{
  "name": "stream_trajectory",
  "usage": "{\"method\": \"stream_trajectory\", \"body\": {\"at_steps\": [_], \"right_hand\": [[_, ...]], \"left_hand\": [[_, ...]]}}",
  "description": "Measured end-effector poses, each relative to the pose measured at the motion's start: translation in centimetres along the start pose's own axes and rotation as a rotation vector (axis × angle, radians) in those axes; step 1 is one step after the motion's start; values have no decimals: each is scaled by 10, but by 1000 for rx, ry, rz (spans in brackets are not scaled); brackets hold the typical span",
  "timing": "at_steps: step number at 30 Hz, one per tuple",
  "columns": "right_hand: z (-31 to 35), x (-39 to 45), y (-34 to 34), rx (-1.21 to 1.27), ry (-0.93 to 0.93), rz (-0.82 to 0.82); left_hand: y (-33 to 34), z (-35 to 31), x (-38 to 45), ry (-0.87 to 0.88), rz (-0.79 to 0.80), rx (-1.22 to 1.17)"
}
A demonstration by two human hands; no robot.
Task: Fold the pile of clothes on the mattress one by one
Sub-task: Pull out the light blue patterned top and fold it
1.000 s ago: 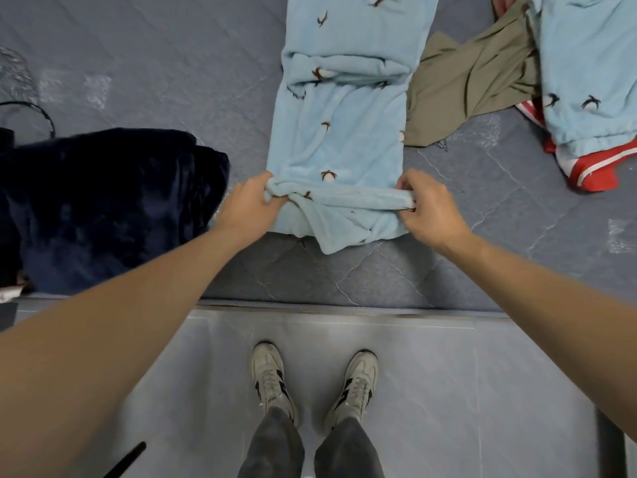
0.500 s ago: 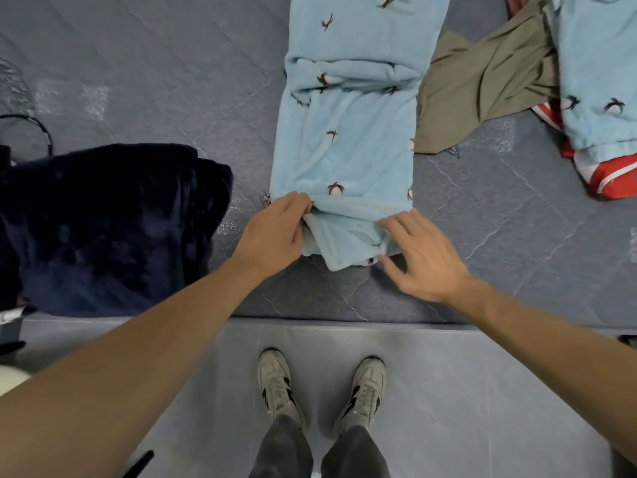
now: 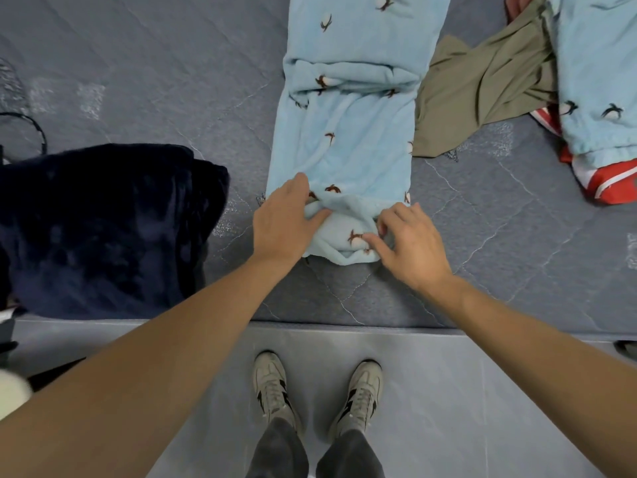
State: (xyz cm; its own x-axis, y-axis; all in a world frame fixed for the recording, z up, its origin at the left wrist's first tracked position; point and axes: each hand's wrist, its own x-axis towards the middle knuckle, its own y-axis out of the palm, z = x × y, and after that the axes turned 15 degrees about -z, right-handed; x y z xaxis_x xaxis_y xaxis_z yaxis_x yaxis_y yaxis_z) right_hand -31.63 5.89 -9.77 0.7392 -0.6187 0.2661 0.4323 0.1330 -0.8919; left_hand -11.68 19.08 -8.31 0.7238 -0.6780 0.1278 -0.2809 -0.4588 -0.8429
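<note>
Garment: light blue fleece garment [image 3: 344, 146] w/ small dark bird print, laid flat on grey quilted mattress [image 3: 138, 63], centre of view.
Long axis: runs straight away from the person, near end at the mattress front edge, far end out of frame at top.
Near end: bunched/rolled over into a thick wad; a cross fold also sits further up.
L hand [image 3: 286, 219]: palm down on wad's left side, fingers curled over the fabric, thumb pressing it; grips cloth.
R hand [image 3: 410, 243]: on wad's right side, fingers bent, tips pinching fabric.
Dark pile: navy fleece [image 3: 103, 229] left of the garment, apart from it.
Rest of pile: olive cloth [image 3: 482, 91] just right, touching the garment edge; 2nd blue piece [image 3: 596, 63] over a red-white item [image 3: 613, 181], far right.
</note>
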Motion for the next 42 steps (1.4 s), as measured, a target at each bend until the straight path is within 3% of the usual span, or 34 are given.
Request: {"method": "stream_trajectory", "body": {"at_steps": [4, 7, 10, 15, 19, 27, 31, 36, 40, 42], "right_hand": [[2, 3, 5, -65, -175, -116], [4, -2, 5, -18, -332, -69], [-2, -12, 1, 60, -442, 52], [-23, -21, -10, 54, -492, 336], [-28, -11, -13, 77, -464, 252], [-10, 19, -6, 21, -119, 7], [-4, 31, 5, -89, -174, -100], [-3, 23, 15, -158, -375, -5], [-9, -4, 12, 7, -291, 98], [-8, -16, 9, -81, -296, 212]], "left_hand": [[-3, -2, -17, 366, 2, 39], [-7, 15, -29, 512, 45, -29], [-13, 38, -41, 523, 165, -82], [-16, 56, -47, 589, 373, 60], [-15, 52, -41, 599, 250, 10], [-13, 29, -9, 291, 83, -49], [-8, 19, -4, 358, 41, -56], [-2, 24, -8, 605, -83, 214], [2, 34, -25, 668, -11, 237], [4, 43, -40, 656, 80, 278]]}}
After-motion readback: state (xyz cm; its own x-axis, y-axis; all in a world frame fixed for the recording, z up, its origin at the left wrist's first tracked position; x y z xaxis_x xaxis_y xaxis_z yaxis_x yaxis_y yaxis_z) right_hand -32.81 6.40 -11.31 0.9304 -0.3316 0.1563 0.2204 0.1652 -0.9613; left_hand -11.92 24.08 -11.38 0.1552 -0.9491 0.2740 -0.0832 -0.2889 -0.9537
